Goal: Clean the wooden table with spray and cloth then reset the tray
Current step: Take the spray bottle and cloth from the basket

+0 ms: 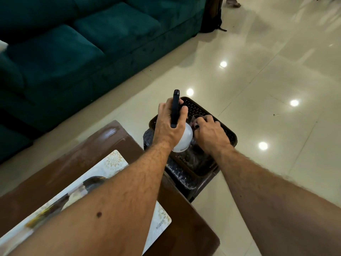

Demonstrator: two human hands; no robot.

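Note:
My left hand [168, 124] grips a spray bottle [182, 140] with a white body and black trigger head, held over a dark perforated basket [221, 124]. My right hand [210, 133] reaches into the same basket with curled fingers on a dark, shiny item that I cannot identify. The basket sits on a dark stool [186, 183] beside the wooden table [103, 145]. A pale patterned tray [110, 169] lies on the table under my left forearm. A wet streak shows at the table's far corner.
A dark green sofa [83, 43] runs along the left and back. Glossy cream floor tiles [267, 80] spread to the right. A dark bag [212, 17] leans at the sofa's far end, and someone's foot [233, 2] shows at the top edge.

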